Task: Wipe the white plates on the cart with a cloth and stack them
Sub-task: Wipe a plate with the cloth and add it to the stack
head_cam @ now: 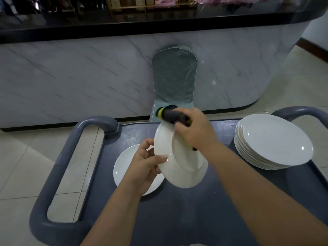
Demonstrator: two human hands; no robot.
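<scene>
- L hand (145, 162): fingers curled on rim of tilted plate (179, 174), held above cart (177, 210).
- R hand (195, 128): fingers gripping dark cloth (168, 115) at plate's far rim.
- Second plate (120, 167) flat under L hand; stack (273, 141) on cart, R side.

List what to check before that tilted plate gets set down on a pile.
1. Left hand grips the tilted plate by its rim: ok.
2. Right hand presses the cloth on its upper edge: ok.
3. Plate wiped all over: cannot tell.
4. Stack on the right nested evenly: ok.
5. Lone plate lies flat on the cart: ok.
6. Which pile takes wiped plates: cannot tell.
</scene>
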